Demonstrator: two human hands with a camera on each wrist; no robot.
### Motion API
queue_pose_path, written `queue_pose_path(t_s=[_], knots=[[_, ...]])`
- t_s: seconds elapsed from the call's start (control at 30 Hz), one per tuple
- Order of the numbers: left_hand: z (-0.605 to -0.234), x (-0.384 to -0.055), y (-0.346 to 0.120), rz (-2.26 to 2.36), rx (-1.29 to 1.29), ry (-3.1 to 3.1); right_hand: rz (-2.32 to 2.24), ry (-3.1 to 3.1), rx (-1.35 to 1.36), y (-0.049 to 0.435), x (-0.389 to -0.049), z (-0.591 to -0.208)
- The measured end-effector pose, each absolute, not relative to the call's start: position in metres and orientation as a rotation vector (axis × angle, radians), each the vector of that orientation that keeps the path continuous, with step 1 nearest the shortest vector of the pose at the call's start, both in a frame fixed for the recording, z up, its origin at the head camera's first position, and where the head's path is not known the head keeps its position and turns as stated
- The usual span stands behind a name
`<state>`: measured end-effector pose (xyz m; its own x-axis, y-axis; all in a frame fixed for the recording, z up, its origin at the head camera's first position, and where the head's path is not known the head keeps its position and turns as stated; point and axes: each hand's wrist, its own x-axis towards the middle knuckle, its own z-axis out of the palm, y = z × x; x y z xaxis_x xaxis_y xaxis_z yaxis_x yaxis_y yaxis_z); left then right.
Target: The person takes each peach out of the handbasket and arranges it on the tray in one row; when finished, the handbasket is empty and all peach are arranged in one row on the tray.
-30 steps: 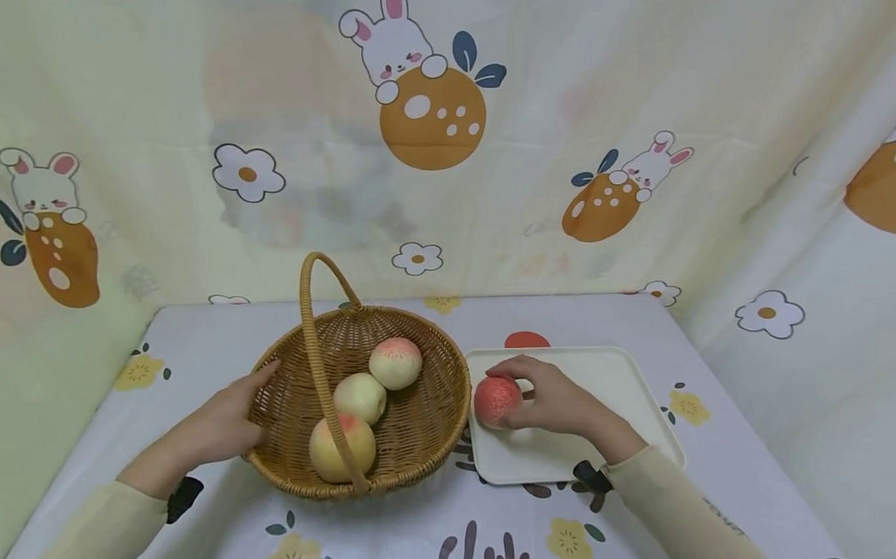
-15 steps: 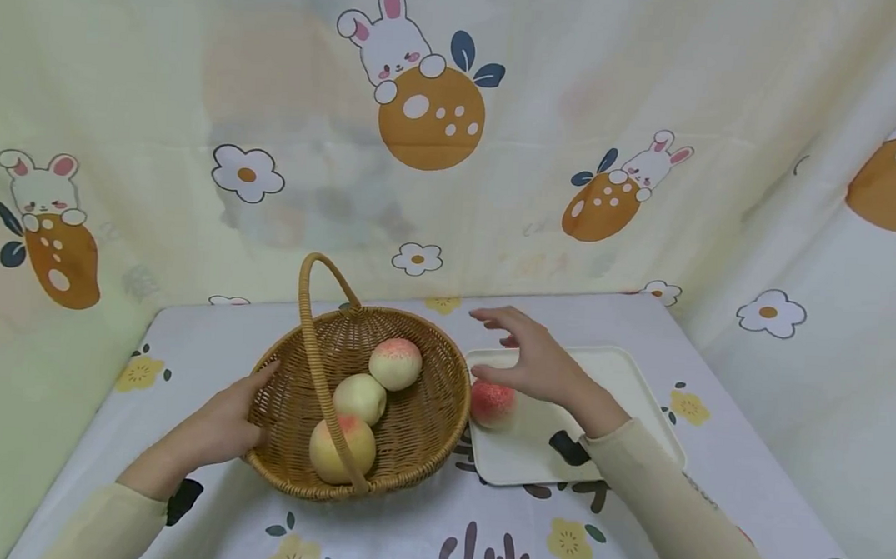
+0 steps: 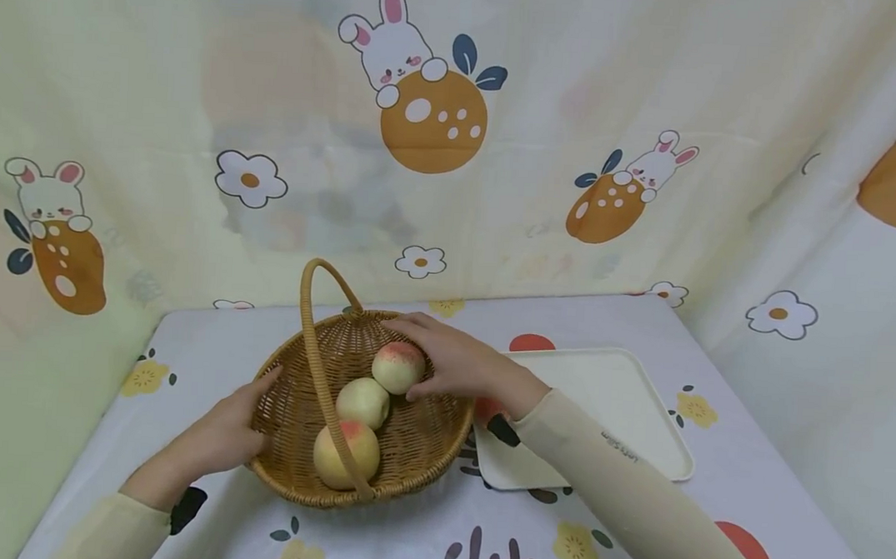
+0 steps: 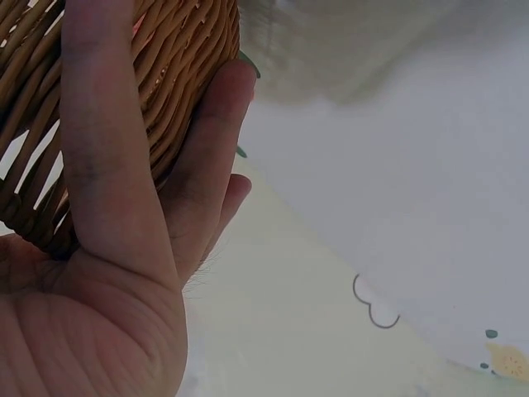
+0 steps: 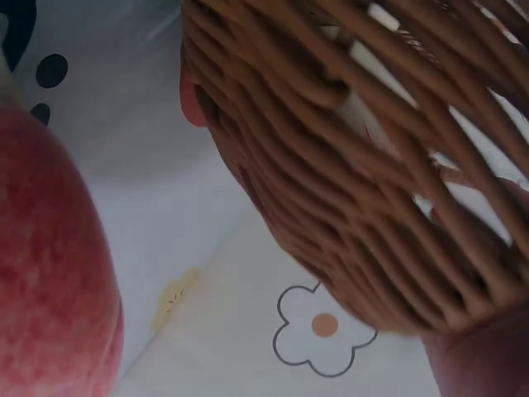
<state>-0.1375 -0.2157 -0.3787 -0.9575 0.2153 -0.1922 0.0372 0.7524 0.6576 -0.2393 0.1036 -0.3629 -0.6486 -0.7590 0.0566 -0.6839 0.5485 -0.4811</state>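
While my left hand (image 3: pixel 219 428) holds the left rim of the wicker basket (image 3: pixel 318 499), its contents run: yellow peach with red blush (image 3: pixel 365 451), partly behind the handle (image 3: pixel 315 361); pale round fruit (image 3: pixel 362 402); pink-topped peach (image 3: pixel 397 371). Right hand (image 3: pixel 455 363): fingers and thumb well spread about that last peach, contact unclear. Step, I judge: reaching in; next calls for a gentle closing. Beyond: red peach (image 3: pixel 488 409), partly hidden, at the left end of the white tray (image 3: pixel 612 378).

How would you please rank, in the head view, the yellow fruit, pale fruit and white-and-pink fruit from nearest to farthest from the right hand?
1. White-and-pink fruit, back, beside the right hand.
2. Pale fruit, middle of the row.
3. Yellow fruit, front, lower left.
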Motion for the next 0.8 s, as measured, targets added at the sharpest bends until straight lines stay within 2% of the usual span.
queue_pose_path(t_s=[0.3,0.8], knots=[[-0.377,-0.138,-0.214,0.979,0.170,2.699,-0.341,2.680,-1.199,0.087,-0.238,-0.375],[-0.380,-0.139,-0.215,0.999,0.173,2.688,-0.067,2.866,-1.249,0.077,-0.235,-0.389]])
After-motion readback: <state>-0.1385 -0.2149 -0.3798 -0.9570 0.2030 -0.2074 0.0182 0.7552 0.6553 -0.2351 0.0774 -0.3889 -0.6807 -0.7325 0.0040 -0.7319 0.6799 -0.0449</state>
